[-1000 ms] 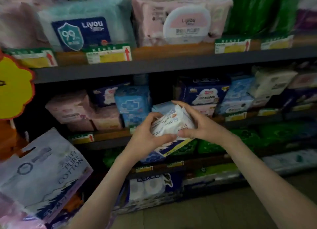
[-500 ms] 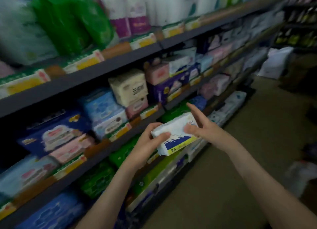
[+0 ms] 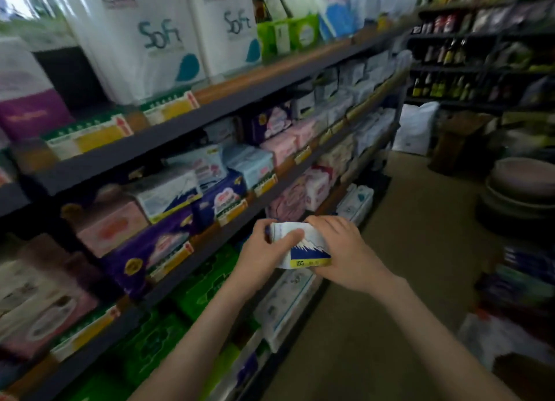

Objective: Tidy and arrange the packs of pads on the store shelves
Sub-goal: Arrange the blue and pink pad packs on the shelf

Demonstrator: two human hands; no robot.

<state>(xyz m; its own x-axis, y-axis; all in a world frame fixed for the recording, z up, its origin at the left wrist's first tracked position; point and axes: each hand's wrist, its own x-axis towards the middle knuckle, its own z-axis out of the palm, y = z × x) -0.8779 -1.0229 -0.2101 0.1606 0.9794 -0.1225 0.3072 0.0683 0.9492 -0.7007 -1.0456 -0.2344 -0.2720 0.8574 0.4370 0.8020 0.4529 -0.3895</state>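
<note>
You hold the pack of pads in mid-air, in front of the shelf edge, left hand and right hand both closed on it. The soft wrapper may slip or crush under the fingers. A matching pack marks the likely slot; misplacement is the main risk.

Both hands' grip has tightened round the pad pack.
</note>
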